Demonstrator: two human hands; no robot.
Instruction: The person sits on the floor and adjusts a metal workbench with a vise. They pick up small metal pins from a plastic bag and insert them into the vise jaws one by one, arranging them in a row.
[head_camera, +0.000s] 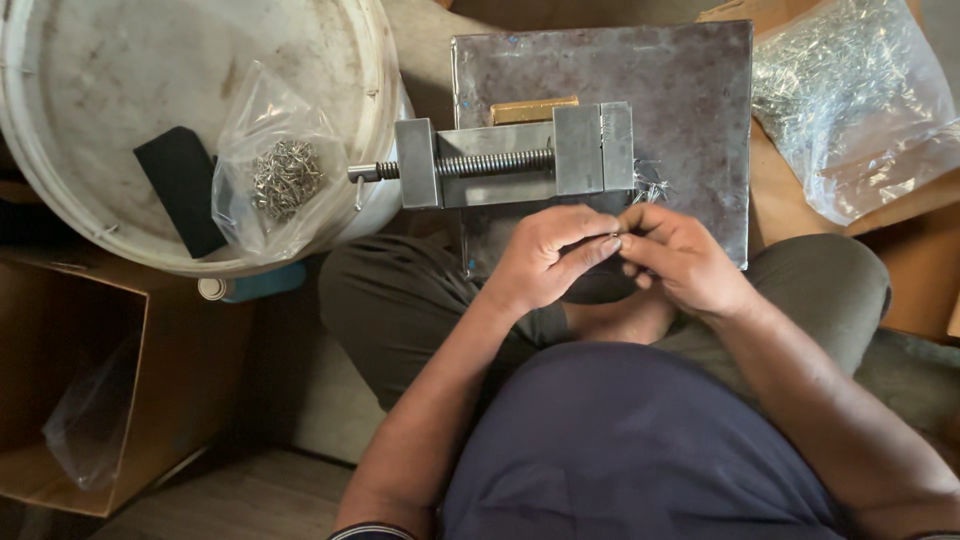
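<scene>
My left hand (548, 255) and my right hand (680, 258) meet over my lap, fingertips pinched together on a tiny metal piece (614, 236) that is mostly hidden. Just beyond them a small grey steel vise (520, 160) with a threaded screw lies on a square metal plate (690, 80). A brass-coloured bar (533, 110) rests behind the vise. A few thin metal bits (650, 187) lie by the vise's right jaw.
A white bucket lid (110, 90) at left carries a clear bag of small metal parts (283, 175) and a black block (183, 188). A large clear bag of shiny pins (850, 100) lies at right on cardboard. An open cardboard box (90, 390) stands lower left.
</scene>
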